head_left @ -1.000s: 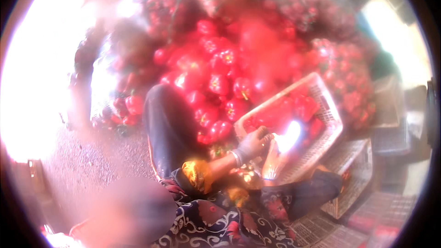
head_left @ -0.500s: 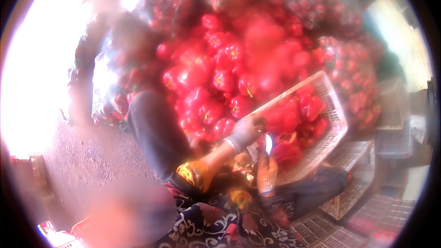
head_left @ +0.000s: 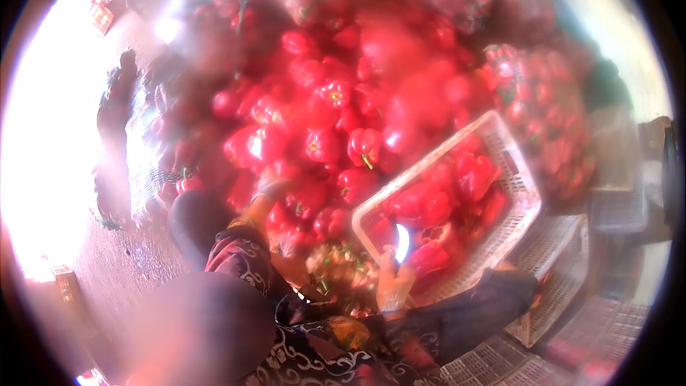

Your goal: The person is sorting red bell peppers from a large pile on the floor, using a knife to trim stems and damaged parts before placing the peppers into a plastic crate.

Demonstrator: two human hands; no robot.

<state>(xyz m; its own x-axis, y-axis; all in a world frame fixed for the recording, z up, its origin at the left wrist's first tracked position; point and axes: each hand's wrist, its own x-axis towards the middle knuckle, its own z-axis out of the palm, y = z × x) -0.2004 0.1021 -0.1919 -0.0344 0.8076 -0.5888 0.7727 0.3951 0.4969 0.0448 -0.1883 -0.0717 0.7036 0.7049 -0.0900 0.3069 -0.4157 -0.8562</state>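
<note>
One knife point(head_left: 402, 243), curved blade upward and glaring, clasped in the closed fingers of the right hand point(head_left: 394, 284), at the near edge of one pale perforated crate point(head_left: 527, 196). Inside, several loose peppers point(head_left: 421, 204), too overlapped to count. Left hand point(head_left: 273, 182) at one heap of red peppers point(head_left: 319, 144), finger opening and grip impossible to tell. Between hands, one scrap pile point(head_left: 336, 268).

My dark sleeve point(head_left: 241, 256) carries pale scrolls and dusky red patches; the peppers point(head_left: 321, 144) are bright red, one with a green stem point(head_left: 368, 161); the crate point(head_left: 526, 204) is off-white, my trousers point(head_left: 486, 306) dark, the blade point(head_left: 403, 243) white.
</note>
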